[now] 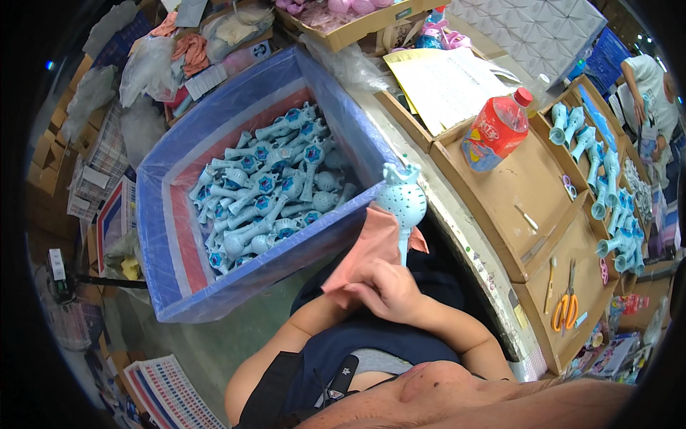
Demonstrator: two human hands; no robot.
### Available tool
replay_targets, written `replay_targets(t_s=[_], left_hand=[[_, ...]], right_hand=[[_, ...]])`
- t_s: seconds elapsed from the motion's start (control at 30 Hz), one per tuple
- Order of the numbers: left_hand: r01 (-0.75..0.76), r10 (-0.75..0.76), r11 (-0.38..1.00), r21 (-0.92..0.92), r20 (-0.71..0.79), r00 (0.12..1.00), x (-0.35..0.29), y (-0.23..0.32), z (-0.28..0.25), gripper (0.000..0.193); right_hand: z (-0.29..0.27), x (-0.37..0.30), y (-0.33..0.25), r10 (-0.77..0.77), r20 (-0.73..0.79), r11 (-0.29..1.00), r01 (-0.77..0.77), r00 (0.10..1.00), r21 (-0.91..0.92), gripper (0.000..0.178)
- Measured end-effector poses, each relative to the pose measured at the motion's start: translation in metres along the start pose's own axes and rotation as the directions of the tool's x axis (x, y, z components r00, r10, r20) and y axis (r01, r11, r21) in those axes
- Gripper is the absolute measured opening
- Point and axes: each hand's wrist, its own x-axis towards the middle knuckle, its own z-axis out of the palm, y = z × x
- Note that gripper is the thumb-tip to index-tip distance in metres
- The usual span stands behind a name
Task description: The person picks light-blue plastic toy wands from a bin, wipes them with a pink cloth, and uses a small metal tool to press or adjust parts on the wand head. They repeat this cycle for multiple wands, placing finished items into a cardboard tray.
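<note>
A light blue plastic wand (401, 201) stands upright in front of me, its round, dotted head topped by a small crown. Salmon-coloured cloth (377, 242) drapes against the wand's left side, and a corner of it shows to the right of the handle. My right hand (389, 289) is closed, fingers curled on the cloth close to the lower end of the handle. My left hand (339, 299) meets it from the left. Cloth and the right hand cover its fingers, so its grip is hidden. The handle's lower end is hidden too.
On the left, a large blue bin (268, 287) holds many similar wands (268, 182). Along the right bench are cardboard trays (500, 207), a red-labelled bottle (498, 129), orange-handled scissors (567, 304), papers (450, 86) and more light blue parts (600, 168). Another person (650, 100) works at far right.
</note>
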Motion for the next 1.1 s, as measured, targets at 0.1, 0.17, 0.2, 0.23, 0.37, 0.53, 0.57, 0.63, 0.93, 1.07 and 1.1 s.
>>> replay_targets(t_s=[0.1, 0.17, 0.2, 0.23, 0.37, 0.53, 0.57, 0.63, 0.93, 1.07, 1.1], left_hand=[[-0.093, 0.079, 0.987, 0.134, 0.111, 0.991, 0.013, 0.003, -0.008, 0.082], [-0.044, 0.046, 0.998, -0.035, 0.075, 0.996, 0.012, 0.009, -0.01, 0.085], [-0.008, 0.016, 0.977, -0.214, 0.039, 0.999, 0.01, 0.012, -0.008, 0.087], [0.003, -0.023, 0.851, -0.526, -0.031, 0.999, 0.008, 0.014, -0.007, 0.088], [-0.245, -0.063, 0.592, -0.768, -0.347, 0.936, 0.01, 0.017, 0.007, 0.097], [-0.156, 0.088, 0.761, -0.63, -0.138, 0.986, 0.019, 0.012, 0.004, 0.082], [-0.128, 0.108, 0.749, -0.65, -0.07, 0.992, 0.02, 0.012, -0.001, 0.075], [-0.038, -0.012, 0.573, -0.819, -0.055, 0.998, 0.015, 0.014, -0.006, 0.061], [-0.113, -0.33, 0.221, -0.969, -0.183, 0.926, 0.008, 0.026, -0.008, 0.094], [-0.257, 0.007, 0.783, -0.567, -0.406, 0.914, 0.01, 0.031, 0.01, 0.104], [-0.245, 0.103, 0.884, -0.399, -0.344, 0.933, 0.008, 0.034, 0.01, 0.102]], right_hand=[[0.013, 0.013, -0.012, 0.105, 0.123, 0.962, -0.132, 0.987, 0.241, 0.023], [0.009, 0.008, -0.01, 0.156, 0.245, 0.935, -0.223, 0.957, 0.276, 0.024], [0.002, 0.0, -0.006, 0.063, 0.136, 0.976, -0.09, 0.989, 0.2, 0.026], [-0.007, -0.011, 0.001, -0.002, 0.076, 0.995, -0.005, 0.997, 0.097, 0.028], [-0.02, -0.062, 0.03, 0.321, -0.322, 0.946, -0.321, 0.891, 0.055, 0.044], [-0.018, -0.09, 0.047, 0.715, 0.296, 0.406, -0.721, 0.633, 0.561, 0.045], [-0.02, -0.091, 0.047, 0.687, 0.275, 0.452, -0.691, 0.673, 0.564, 0.044], [-0.029, -0.091, 0.043, 0.692, 0.13, 0.53, -0.622, 0.71, 0.577, 0.042], [-0.055, -0.07, 0.027, 0.835, 0.008, 0.53, -0.806, 0.551, 0.263, 0.038], [-0.016, -0.063, 0.026, 0.531, -0.128, 0.711, -0.523, 0.838, -0.47, 0.055], [-0.007, -0.066, 0.025, 0.522, -0.099, 0.77, -0.517, 0.847, -0.374, 0.058]])
